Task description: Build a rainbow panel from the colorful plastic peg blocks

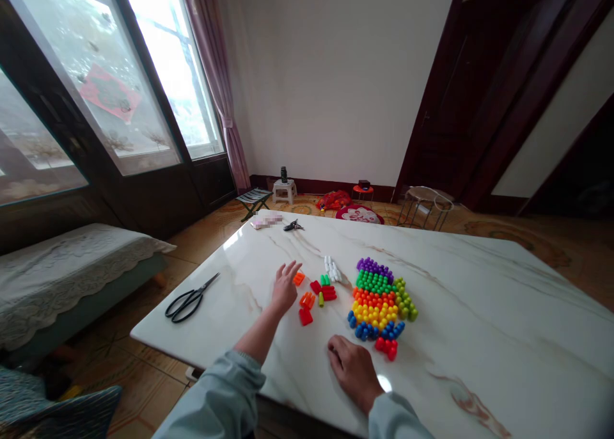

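Note:
My left hand (285, 290) is over the table, palm down with fingers stretched out, beside the orange plastic pieces (298, 278). It holds nothing that I can see. Close to its right lie more orange pieces (307, 301), red pieces (329, 292), a flat red piece (306, 317), an olive piece (321, 300), green pieces (325, 279) and white pieces (332, 269). Resting on the tabletop, my right hand (354, 370) has its fingers curled in; whatever they may hold is hidden. Beyond it sits a cluster of bead-like pieces in coloured rows (375, 301), with red ones (386, 348) nearest.
Black-handled scissors (188, 300) lie on the marble-patterned table (460, 298) at the left. Pliers (293, 225) and a blurred packet (267, 221) are at its far edge. A cloth-covered bench (71, 266) stands left; stools (284, 190) are by the wall.

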{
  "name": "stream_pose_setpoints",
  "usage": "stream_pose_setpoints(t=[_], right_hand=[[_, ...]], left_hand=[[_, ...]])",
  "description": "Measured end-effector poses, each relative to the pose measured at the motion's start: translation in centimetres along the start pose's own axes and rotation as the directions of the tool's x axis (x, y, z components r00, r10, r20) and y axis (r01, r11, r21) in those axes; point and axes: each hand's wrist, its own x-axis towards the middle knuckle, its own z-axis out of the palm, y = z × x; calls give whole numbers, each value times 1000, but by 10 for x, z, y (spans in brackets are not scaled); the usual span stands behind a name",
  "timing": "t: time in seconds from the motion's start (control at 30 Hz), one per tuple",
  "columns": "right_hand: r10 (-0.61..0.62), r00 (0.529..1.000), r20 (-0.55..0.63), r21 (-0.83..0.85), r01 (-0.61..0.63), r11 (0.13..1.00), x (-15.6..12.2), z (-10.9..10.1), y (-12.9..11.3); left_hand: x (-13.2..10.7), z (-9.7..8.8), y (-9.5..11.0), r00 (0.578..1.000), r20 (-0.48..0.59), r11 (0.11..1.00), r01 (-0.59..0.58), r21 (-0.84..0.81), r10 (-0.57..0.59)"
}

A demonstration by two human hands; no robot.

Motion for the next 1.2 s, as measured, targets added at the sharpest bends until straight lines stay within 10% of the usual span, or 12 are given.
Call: stream_pose_setpoints(t=[0.17, 0.43, 0.7, 0.87, 1.2], right_hand=[[7, 1000, 17, -42, -6, 999, 0, 2, 1], [27, 999, 21, -51, -26, 998, 0, -4, -5], [49, 999, 24, -30, -48, 998, -1, -3, -3], [65, 997, 47, -67, -62, 996, -2, -2, -2], [67, 997, 35, -85, -64, 994, -3, 1, -1]], left_hand=[[14, 1, -25, 945, 303, 984, -155, 88, 122], [2, -3, -25, 997, 51, 990, -66, 125, 59], [16, 11, 43, 986, 31, 985, -164, -53, 165], [14, 46, 87, 933, 252, 966, -242, -88, 257], [29, 72, 97, 778, 395, 872, -450, -193, 489]])
